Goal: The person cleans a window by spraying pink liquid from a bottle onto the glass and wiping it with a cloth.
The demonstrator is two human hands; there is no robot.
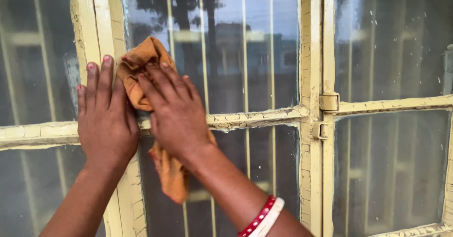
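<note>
Right hand pressing orange cloth flat against glass pane, near frame's upper left corner; fingers spread. Left hand bracing open on cracked frame. Risk: flaking paint snagging cloth, hard pressing straining pane.

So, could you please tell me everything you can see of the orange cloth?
The orange cloth looks like soft, worn fabric, crumpled and bunched at the top, with a loose end hanging down below the wrist. The right hand presses it flat-fingered against the window glass, over the cracked cream frame. The left hand rests on the frame beside it, its fingers touching the cloth's edge.
</note>
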